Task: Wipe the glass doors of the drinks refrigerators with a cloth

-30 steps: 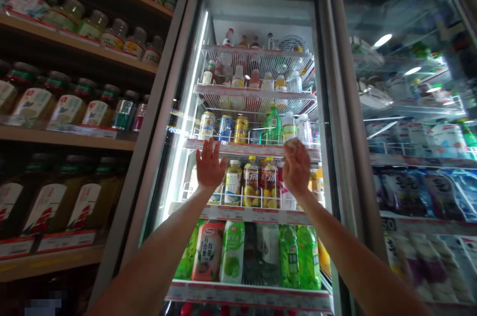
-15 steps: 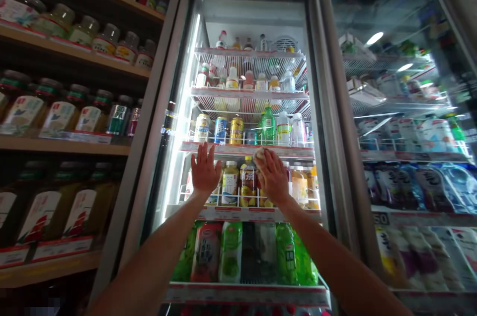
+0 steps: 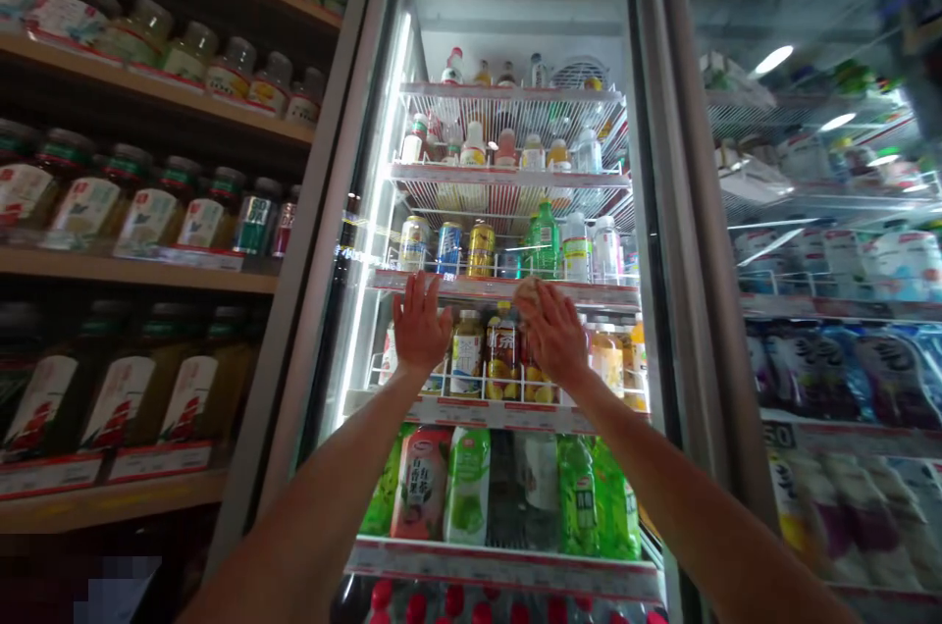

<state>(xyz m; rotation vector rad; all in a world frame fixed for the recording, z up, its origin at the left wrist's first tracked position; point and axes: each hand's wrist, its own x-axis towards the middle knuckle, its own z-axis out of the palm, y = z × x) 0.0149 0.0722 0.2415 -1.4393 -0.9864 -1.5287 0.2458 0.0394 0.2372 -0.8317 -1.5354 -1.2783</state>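
Note:
Both my arms stretch forward to the glass door (image 3: 507, 30) of a lit drinks fridge. My left hand (image 3: 422, 328) lies flat with its fingers spread, in front of the shelf of bottled drinks and holding nothing. To its right, my right hand (image 3: 555, 335) presses a crumpled pale cloth (image 3: 528, 290) against the door, just below the edge of the can shelf. The fingers cover most of the cloth. Behind the glass, between my hands, stand a bottle with a yellow cap (image 3: 503, 354) and a pale-labelled bottle (image 3: 466, 354).
Wooden shelves (image 3: 147, 261) with rows of bottles and jars run along the left. A metal door frame (image 3: 684, 212) separates this door from another glass-fronted fridge (image 3: 831, 310) on the right. Inside are cans (image 3: 481, 249), green bottles (image 3: 578, 496) and red caps (image 3: 482, 612).
The view has shifted, so the fridge and shelves appear a little further right and higher. Both hands stay in nearly the same spots against the door, the cloth still under my right hand.

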